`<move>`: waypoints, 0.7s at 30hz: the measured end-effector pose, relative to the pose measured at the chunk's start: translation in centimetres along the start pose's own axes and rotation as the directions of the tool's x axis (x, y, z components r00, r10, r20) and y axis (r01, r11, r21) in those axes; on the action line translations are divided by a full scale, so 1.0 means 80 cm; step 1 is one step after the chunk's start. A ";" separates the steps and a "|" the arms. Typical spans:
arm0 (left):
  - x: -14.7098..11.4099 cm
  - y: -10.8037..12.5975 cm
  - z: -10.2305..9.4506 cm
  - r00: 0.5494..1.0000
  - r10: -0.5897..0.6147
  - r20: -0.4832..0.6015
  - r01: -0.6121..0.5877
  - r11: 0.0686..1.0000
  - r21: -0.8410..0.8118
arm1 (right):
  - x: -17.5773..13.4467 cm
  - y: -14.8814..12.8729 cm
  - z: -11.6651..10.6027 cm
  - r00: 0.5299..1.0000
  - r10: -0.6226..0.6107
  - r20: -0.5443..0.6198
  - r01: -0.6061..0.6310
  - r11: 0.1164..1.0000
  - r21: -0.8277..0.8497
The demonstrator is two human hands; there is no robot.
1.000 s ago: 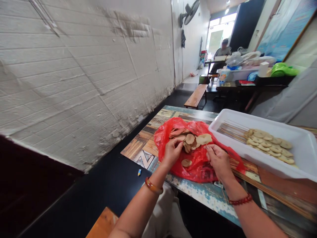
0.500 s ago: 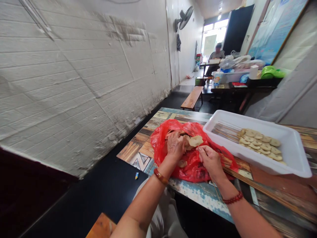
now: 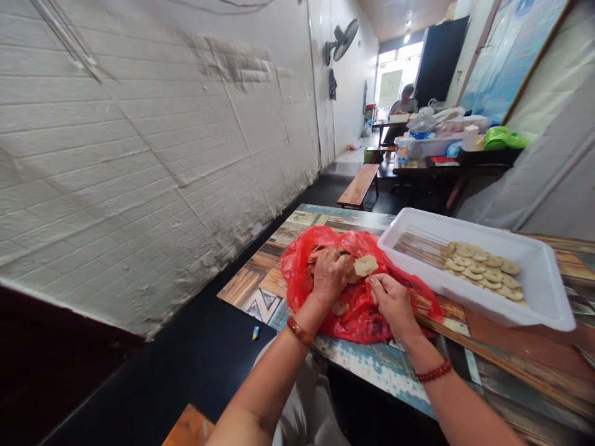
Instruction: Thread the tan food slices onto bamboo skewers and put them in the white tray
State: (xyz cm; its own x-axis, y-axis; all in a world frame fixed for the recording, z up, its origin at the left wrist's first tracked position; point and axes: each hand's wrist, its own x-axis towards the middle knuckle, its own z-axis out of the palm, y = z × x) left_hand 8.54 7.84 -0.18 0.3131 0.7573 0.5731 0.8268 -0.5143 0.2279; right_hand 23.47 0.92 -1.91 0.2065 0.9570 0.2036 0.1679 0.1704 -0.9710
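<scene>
bag (image 3: 367, 313) on table (image 3: 274, 282), tray (image 3: 539, 291) right — beside

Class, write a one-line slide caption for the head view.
Left hand in red plastic bag of round slices; right hand holds one slice.

Daylight floods in from the open doorway (image 3: 390, 77) at one o'clock, blown out to near white. Ceiling lamps (image 3: 408, 31) add small glare spots just above it. The white brick wall (image 3: 139, 155) at ten o'clock is evenly bright, with soft grey shadows in its peeling patches. The floor (image 3: 93, 384) at seven o'clock sinks to near black. The wide lens bends straight lines toward the edges and stretches the corners. The far end of the room is soft; the white tray (image 3: 548, 291) at three o'clock is slightly overexposed.
</scene>
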 end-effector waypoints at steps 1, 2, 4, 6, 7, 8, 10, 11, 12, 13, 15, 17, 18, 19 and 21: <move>0.000 0.000 0.000 0.999 -0.045 -0.013 0.043 0.992 -0.119 | 0.000 0.000 0.000 1.000 0.002 -0.005 -0.002 1.000 0.004; 0.000 -0.001 -0.001 0.994 -0.111 -0.021 0.101 0.960 -0.263 | 0.000 -0.001 0.000 1.000 0.004 -0.009 -0.004 1.000 0.010; -0.001 -0.006 -0.003 0.960 -0.278 0.009 0.233 0.786 -0.572 | 0.000 -0.002 0.000 1.000 0.023 -0.005 -0.023 0.999 0.034; -0.006 -0.013 -0.007 0.903 -0.413 0.118 0.333 0.502 -0.798 | -0.001 -0.003 0.000 0.999 0.051 0.017 -0.052 0.996 0.067; -0.011 -0.017 -0.010 0.875 -0.446 0.189 0.364 0.349 -0.863 | -0.002 -0.004 0.000 0.997 0.064 0.036 -0.067 0.994 0.085; -0.017 -0.021 -0.012 0.850 -0.456 0.263 0.387 0.204 -0.899 | -0.003 -0.005 0.000 0.996 0.074 0.058 -0.079 0.992 0.099; -0.031 -0.028 -0.016 0.813 -0.427 0.395 0.423 -0.034 -0.906 | -0.007 -0.007 0.001 0.991 0.085 0.106 -0.097 0.989 0.115; -0.039 -0.030 -0.017 0.799 -0.408 0.441 0.434 -0.116 -0.894 | -0.009 -0.009 0.002 0.987 0.092 0.133 -0.108 0.987 0.117; -0.047 -0.032 -0.017 0.787 -0.398 0.471 0.441 -0.171 -0.881 | -0.011 -0.010 0.003 0.981 0.103 0.165 -0.123 0.986 0.115; -0.054 -0.033 -0.016 0.777 -0.401 0.485 0.441 -0.201 -0.874 | -0.013 -0.011 0.004 0.973 0.117 0.200 -0.141 0.984 0.110; -0.064 -0.033 -0.013 0.768 -0.427 0.478 0.428 -0.213 -0.878 | -0.017 -0.012 0.007 0.950 0.147 0.274 -0.179 0.979 0.095; -0.068 -0.032 -0.010 0.773 -0.439 0.458 0.408 -0.208 -0.889 | -0.020 -0.010 0.009 0.926 0.172 0.335 -0.208 0.976 0.072; -0.069 -0.032 -0.009 0.778 -0.437 0.451 0.401 -0.208 -0.892 | -0.021 -0.008 0.011 0.916 0.179 0.358 -0.214 0.975 0.058; -0.068 -0.031 -0.009 0.780 -0.436 0.448 0.396 -0.211 -0.894 | -0.022 -0.006 0.012 0.908 0.184 0.376 -0.216 0.975 0.044; -0.067 -0.031 -0.009 0.773 -0.451 0.446 0.389 -0.219 -0.895 | -0.023 -0.003 0.013 0.897 0.186 0.401 -0.210 0.978 0.016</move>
State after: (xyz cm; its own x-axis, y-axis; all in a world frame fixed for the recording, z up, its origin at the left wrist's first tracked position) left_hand 4.47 4.73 -3.27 0.0773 0.9969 -0.0112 -0.4776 0.0469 0.8773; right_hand 22.01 -0.66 -2.19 -0.1699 0.9843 -0.0481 0.1054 -0.0304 -0.9940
